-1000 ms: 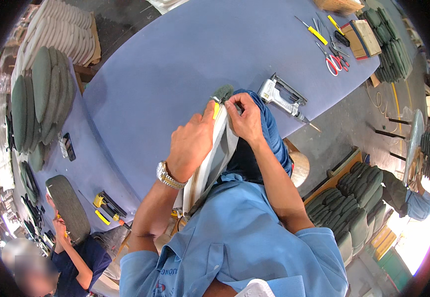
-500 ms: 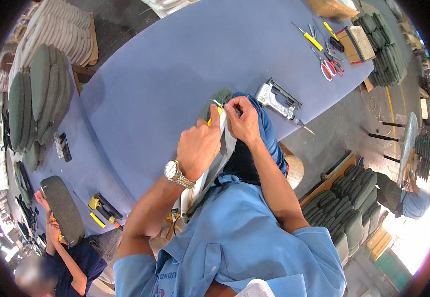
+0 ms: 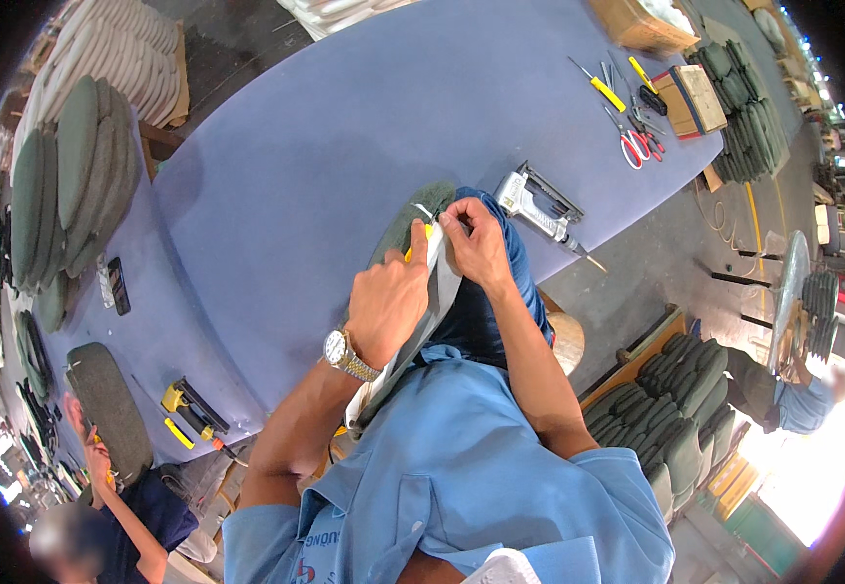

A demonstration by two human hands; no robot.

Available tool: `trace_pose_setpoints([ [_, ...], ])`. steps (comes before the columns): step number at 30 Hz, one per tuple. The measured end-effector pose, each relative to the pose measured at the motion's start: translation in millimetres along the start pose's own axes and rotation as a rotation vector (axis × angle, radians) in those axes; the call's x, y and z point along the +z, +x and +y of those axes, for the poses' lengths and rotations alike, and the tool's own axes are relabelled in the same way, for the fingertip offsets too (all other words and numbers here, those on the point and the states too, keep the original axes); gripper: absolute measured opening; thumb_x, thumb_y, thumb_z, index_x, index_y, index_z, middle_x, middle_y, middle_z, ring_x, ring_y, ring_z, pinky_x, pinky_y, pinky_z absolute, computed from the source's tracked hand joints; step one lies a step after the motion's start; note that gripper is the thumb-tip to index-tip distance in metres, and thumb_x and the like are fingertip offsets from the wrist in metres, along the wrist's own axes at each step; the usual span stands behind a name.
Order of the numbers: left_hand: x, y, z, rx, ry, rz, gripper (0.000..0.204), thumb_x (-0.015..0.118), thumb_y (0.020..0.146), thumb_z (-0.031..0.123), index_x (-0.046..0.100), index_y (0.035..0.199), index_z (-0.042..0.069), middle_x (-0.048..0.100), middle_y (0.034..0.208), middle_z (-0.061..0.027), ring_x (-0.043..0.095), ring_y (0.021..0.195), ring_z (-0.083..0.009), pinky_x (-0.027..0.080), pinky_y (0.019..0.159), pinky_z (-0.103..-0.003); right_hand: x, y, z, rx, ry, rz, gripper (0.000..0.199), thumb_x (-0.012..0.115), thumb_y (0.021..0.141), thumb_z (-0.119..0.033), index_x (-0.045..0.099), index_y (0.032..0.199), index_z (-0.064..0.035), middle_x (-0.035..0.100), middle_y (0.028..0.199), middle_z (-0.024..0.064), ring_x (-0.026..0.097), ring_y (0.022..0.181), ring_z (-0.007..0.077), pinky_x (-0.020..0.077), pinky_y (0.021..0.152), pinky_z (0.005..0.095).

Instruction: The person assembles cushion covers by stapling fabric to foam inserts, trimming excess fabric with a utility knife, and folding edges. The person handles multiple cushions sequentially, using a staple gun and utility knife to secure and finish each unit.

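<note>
A dark green padded cushion (image 3: 398, 232) leans on edge between my lap and the table, its pale underside (image 3: 413, 331) facing my body. My left hand (image 3: 390, 300), with a watch on the wrist, is closed round a yellow-handled tool (image 3: 429, 232). Its index finger stretches along the handle; the tool's tip is hidden. My right hand (image 3: 478, 240) pinches the cushion's edge, thumb against fingers, close to a small white strip (image 3: 423, 209). Just right of that hand, a silver staple gun (image 3: 539, 201) lies on the blue-grey table (image 3: 325, 127).
Scissors (image 3: 630, 146), a yellow-handled screwdriver (image 3: 607, 93) and a cardboard box (image 3: 692, 100) are at the far right. Cushions (image 3: 82, 175) stand stacked at left. A co-worker (image 3: 140, 516) handles another cushion (image 3: 111, 409), near a yellow staple gun (image 3: 194, 409). More cushions (image 3: 670, 399) fill a rack at right.
More of the cushion's green side now shows beyond my left hand, which sits slightly lower. My right hand still pinches the edge. The co-worker's upper hand has moved on their cushion.
</note>
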State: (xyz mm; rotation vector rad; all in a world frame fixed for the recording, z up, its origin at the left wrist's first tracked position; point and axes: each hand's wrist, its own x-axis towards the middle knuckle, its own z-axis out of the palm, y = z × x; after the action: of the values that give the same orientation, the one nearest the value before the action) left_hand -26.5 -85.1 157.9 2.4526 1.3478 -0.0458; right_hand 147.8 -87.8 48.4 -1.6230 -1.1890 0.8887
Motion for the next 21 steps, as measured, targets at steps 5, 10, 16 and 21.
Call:
trace_pose_setpoints([
  [5, 4.0, -7.5, -1.8, -0.036, -0.027, -0.055, 0.053, 0.053, 0.101, 0.018, 0.043, 0.150, 0.001, 0.072, 0.084, -0.0214, 0.072, 0.064, -0.0382, 0.057, 0.054, -0.047, -1.2, -1.2, 0.8, 0.000, -0.009, -0.009, 0.013, 0.070, 0.094, -0.013, 0.065, 0.096, -0.0007, 0.063, 0.088, 0.0084, 0.059, 0.082, 0.0192, 0.0486, 0.077, 0.0327],
  [10, 1.0, -8.0, -1.0, -0.094, -0.087, -0.141, 0.052, 0.051, 0.103, 0.021, 0.042, 0.152, 0.003, 0.073, 0.097, -0.0226, 0.072, 0.072, -0.0406, 0.058, 0.061, -0.049, -3.4, -2.5, -0.5, 0.014, -0.032, -0.033, 0.011, 0.068, 0.097, -0.011, 0.062, 0.098, -0.0013, 0.060, 0.084, 0.0019, 0.055, 0.079, 0.0111, 0.0473, 0.074, 0.0287],
  [16, 24.8, -22.6, -8.3, -0.143, -0.287, 0.024, 0.053, 0.048, 0.106, 0.022, 0.036, 0.154, 0.005, 0.071, 0.111, -0.0242, 0.071, 0.086, -0.0446, 0.058, 0.071, -0.051, -2.1, -3.9, -11.2, -0.135, -0.095, 0.004, 0.011, 0.068, 0.091, -0.008, 0.062, 0.095, 0.0007, 0.061, 0.094, 0.0151, 0.062, 0.087, 0.0292, 0.0500, 0.080, 0.0386],
  [21, 41.2, -22.7, -17.5, -0.067, -0.415, 0.229, 0.054, 0.050, 0.105, 0.018, 0.036, 0.155, 0.005, 0.072, 0.104, -0.0247, 0.071, 0.083, -0.0435, 0.058, 0.068, -0.049, -1.2, -9.7, -17.1, -0.211, -0.130, 0.054, 0.010, 0.068, 0.088, -0.005, 0.061, 0.093, 0.0000, 0.061, 0.097, 0.0160, 0.061, 0.089, 0.0302, 0.0501, 0.081, 0.0378],
])
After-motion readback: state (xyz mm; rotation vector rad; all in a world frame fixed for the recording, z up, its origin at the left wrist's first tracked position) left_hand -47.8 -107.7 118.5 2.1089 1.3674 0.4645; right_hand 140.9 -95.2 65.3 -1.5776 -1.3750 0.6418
